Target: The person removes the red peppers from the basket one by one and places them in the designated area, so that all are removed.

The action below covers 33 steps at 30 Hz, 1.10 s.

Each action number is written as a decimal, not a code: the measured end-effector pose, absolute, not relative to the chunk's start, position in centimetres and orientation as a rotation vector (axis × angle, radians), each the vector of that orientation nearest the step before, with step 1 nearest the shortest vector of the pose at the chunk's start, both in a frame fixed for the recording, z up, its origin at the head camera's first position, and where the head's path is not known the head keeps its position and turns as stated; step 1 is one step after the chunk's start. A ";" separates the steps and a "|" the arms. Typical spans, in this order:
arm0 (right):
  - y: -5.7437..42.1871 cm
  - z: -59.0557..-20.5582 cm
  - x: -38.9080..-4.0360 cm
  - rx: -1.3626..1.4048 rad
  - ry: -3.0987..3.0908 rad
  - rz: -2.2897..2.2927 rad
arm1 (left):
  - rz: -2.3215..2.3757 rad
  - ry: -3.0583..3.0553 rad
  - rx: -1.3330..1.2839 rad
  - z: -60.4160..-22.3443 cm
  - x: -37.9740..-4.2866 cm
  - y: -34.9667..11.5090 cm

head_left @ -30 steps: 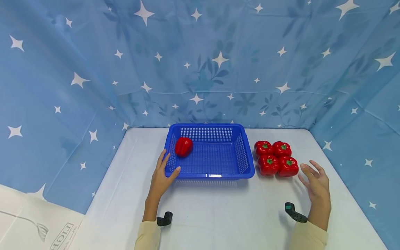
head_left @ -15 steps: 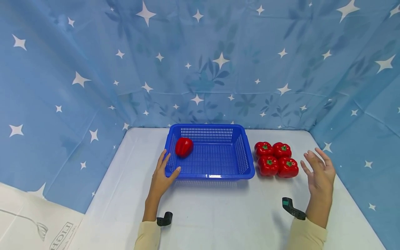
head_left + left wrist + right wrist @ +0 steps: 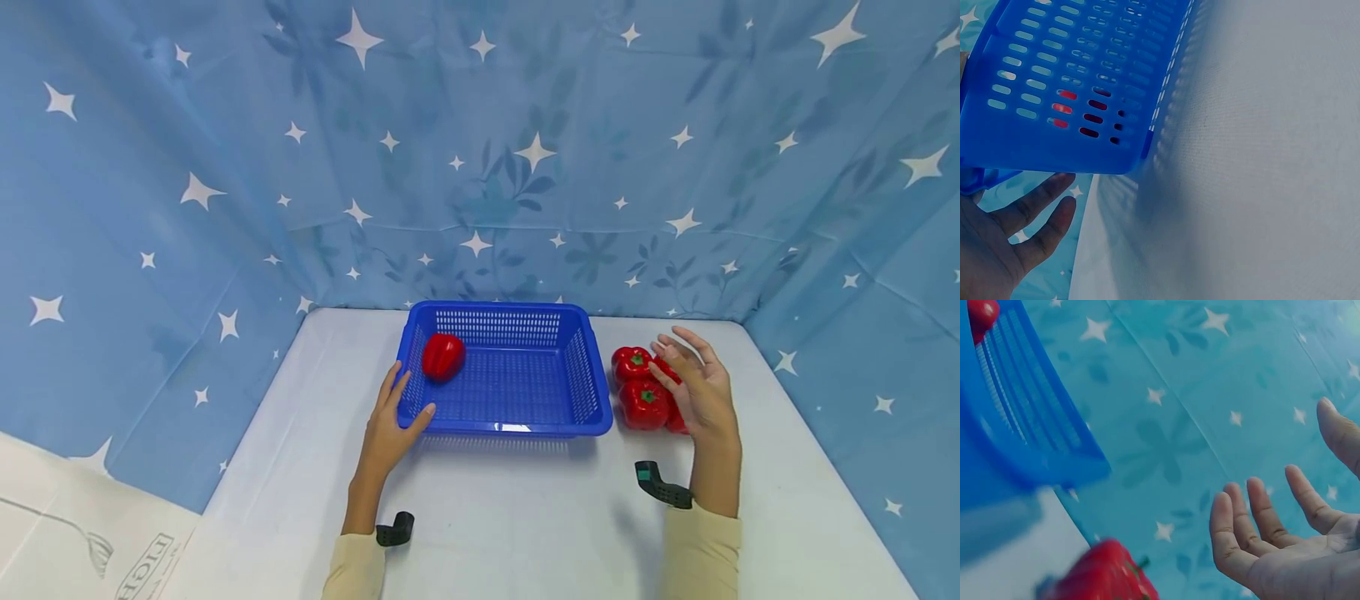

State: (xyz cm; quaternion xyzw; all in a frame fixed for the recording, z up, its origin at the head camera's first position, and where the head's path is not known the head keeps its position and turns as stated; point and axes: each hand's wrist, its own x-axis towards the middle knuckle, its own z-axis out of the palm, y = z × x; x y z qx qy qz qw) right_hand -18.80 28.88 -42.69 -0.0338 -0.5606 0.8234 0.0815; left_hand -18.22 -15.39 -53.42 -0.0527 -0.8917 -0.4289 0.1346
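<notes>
A blue slotted plastic basket (image 3: 510, 392) stands on the white table, with one red bell pepper (image 3: 443, 357) at the left inside it. My left hand (image 3: 386, 433) rests at the basket's front left corner, fingers spread along the left side and thumb by the front rim. In the left wrist view two fingers (image 3: 1047, 219) of it are extended beside the basket wall. My right hand (image 3: 701, 383) hovers over the cluster of red bell peppers (image 3: 643, 403) right of the basket, fingers loosely bent and holding nothing. It hides part of the cluster's right side.
A blue curtain (image 3: 480, 167) with white stars hangs behind the table and along both sides. The white tabletop (image 3: 517, 517) stretches in front of the basket. A printed cloth (image 3: 90, 517) shows at the lower left.
My right hand first drew a little away, then moved left from beside the peppers to above them. The left hand, basket and peppers stay in place; the head view shifts slightly.
</notes>
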 end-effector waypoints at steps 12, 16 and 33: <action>23.8 -42.2 -23.3 0.038 -2.000 2.556 | -1.248 -2.578 -0.148 -53.3 -18.0 -15.4; 22.0 -42.2 -25.0 0.025 -2.088 2.569 | -1.241 -2.574 -0.152 -53.3 -18.0 -15.5; 16.0 -42.8 -30.2 -0.009 -2.328 2.695 | -1.242 -2.571 -0.159 -53.4 -18.1 -15.3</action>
